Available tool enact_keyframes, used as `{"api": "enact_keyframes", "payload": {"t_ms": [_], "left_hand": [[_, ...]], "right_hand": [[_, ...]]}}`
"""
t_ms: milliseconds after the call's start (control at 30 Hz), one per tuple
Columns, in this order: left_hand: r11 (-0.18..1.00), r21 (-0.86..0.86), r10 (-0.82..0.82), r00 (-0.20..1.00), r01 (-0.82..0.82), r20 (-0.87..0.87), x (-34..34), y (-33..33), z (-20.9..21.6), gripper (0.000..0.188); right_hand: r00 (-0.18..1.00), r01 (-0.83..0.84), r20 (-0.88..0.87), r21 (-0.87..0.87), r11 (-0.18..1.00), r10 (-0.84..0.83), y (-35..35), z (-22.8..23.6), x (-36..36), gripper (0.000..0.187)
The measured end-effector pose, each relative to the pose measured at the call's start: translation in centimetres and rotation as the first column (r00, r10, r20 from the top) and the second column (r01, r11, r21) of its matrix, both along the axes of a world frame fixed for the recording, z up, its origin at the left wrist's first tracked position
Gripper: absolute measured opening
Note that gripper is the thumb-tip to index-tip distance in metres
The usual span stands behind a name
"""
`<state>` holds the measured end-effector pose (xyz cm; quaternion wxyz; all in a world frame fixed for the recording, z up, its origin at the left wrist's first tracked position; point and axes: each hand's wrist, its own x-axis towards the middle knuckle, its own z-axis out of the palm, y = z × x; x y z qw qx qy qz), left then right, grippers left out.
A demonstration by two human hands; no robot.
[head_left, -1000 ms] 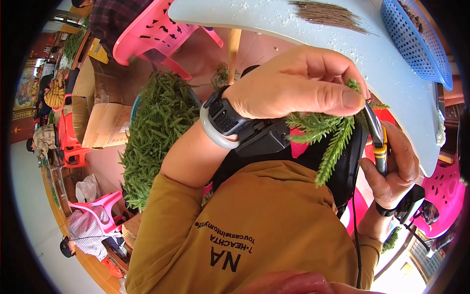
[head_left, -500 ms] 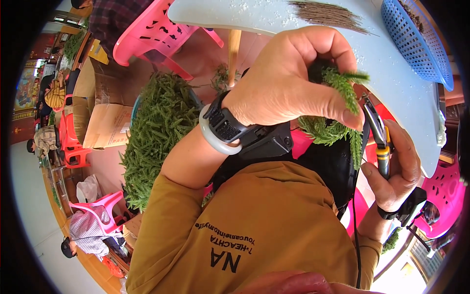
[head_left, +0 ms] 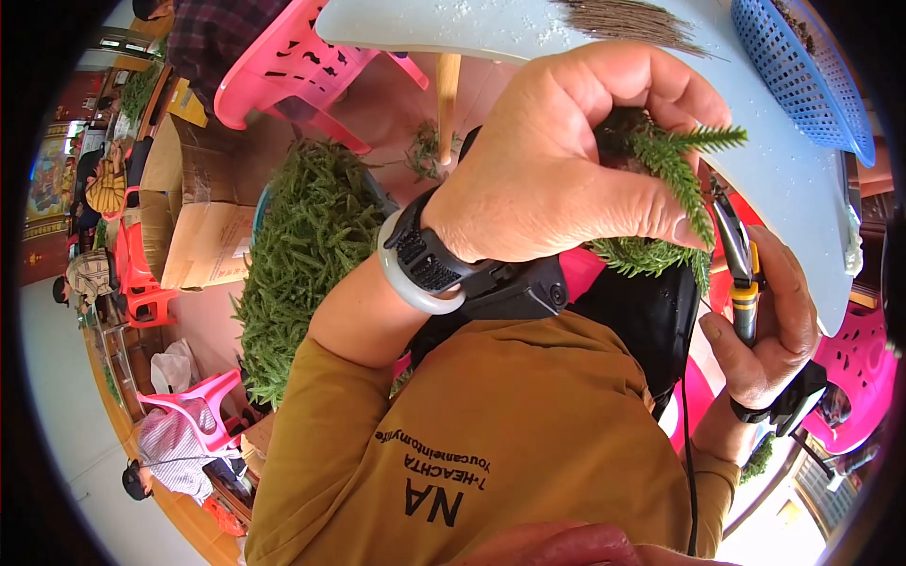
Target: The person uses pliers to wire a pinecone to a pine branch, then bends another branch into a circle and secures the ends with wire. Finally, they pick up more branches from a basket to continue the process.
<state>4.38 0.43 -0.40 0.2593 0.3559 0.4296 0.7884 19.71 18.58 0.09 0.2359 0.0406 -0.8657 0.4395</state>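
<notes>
My left hand [head_left: 566, 160] is closed, thumb against curled fingers, around a bunch of green needle-leaved sprigs [head_left: 665, 165] that look like artificial pine. Some tips stick out past the thumb, and more of the greenery hangs below the palm. In my right hand [head_left: 776, 330] is a pair of pliers [head_left: 746, 292] with yellow and grey handles. Their metal jaws point up beside the sprigs, close to my left thumb. Whether the jaws touch a stem I cannot tell. My left palm and fingers hide the middle of the bunch.
A light blue table [head_left: 793, 208] bears thin brown sticks [head_left: 628, 24], white crumbs and a blue perforated basket [head_left: 802, 85]. To my left stand a tub heaped with green sprigs [head_left: 311, 255], a cardboard box [head_left: 203, 241] and a pink chair [head_left: 283, 66]. Other people sit farther left.
Both hands have shifted slightly to the right, carrying the sprigs and the pliers. The protruding sprig tip now points farther out to the right. Both grips stay closed.
</notes>
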Motion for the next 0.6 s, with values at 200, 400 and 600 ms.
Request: {"api": "enact_keyframes", "payload": {"t_ms": [200, 400, 600], "left_hand": [[0.998, -0.063, 0.027, 0.999, -0.028, -0.019, -0.09, -0.22, -0.05, 0.043], [0.993, -0.103, 0.056, 0.998, -0.057, -0.019, 0.13, -0.35, 0.33, 0.039], [0.998, -0.023, 0.052, 0.996, -0.054, -0.079, -0.21, -0.46, 0.26, 0.034]], "right_hand": [[1.0, 0.027, -0.005, -0.002, 1.0, -0.027, 0.0, -0.21, -0.04, 0.061], [1.0, -0.017, 0.025, 0.027, 0.999, 0.016, 0.48, -0.27, 0.05, 0.062], [0.997, -0.042, 0.063, 0.007, 0.999, 0.041, 0.53, -0.06, 0.24, 0.061]]}}
